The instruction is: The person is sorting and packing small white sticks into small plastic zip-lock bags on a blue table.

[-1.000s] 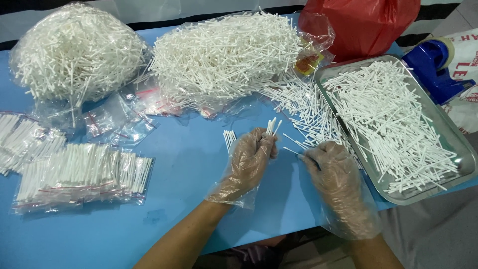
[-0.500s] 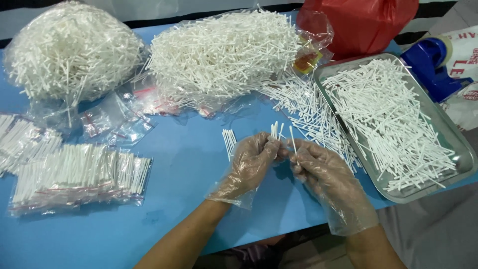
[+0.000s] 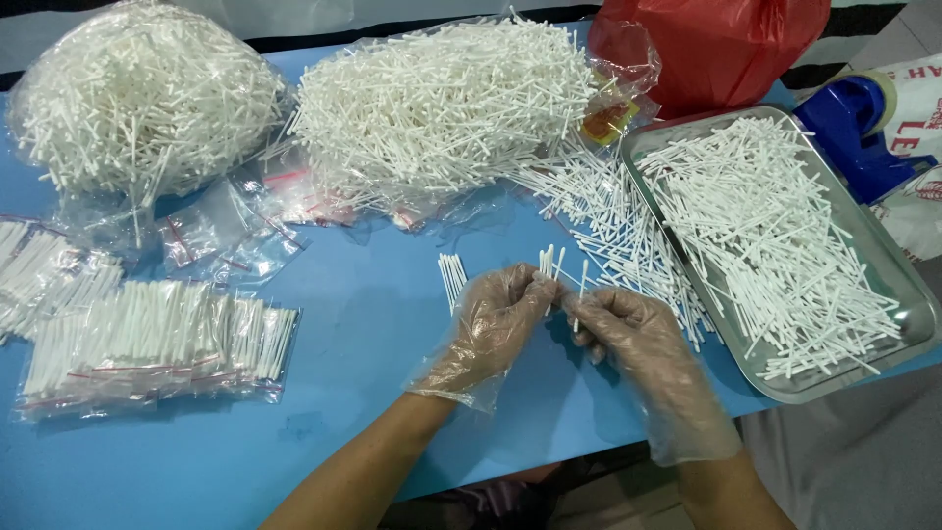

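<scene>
1. The left hand (image 3: 496,319), in a clear plastic glove, sits just below the picture's centre, fingers pinched together on a small bundle of white swab sticks (image 3: 548,263) that stands upright.
2. The right hand (image 3: 638,339), also gloved, is just beside it at 3 o'clock, fingertips closed on 1 stick (image 3: 581,290).
3. A short row of sticks (image 3: 451,275) lies on the blue table (image 3: 373,324) at 9 o'clock of the left hand.
4. At 9 o'clock, bagged sticks (image 3: 157,339).
5. At 3 o'clock, a metal tray (image 3: 883,265) of loose sticks.
6. At 12 o'clock, a heaped open bag of sticks (image 3: 442,103); at 10 o'clock, a fuller one (image 3: 137,98); at 1 o'clock, a red plastic bag (image 3: 716,44).
</scene>
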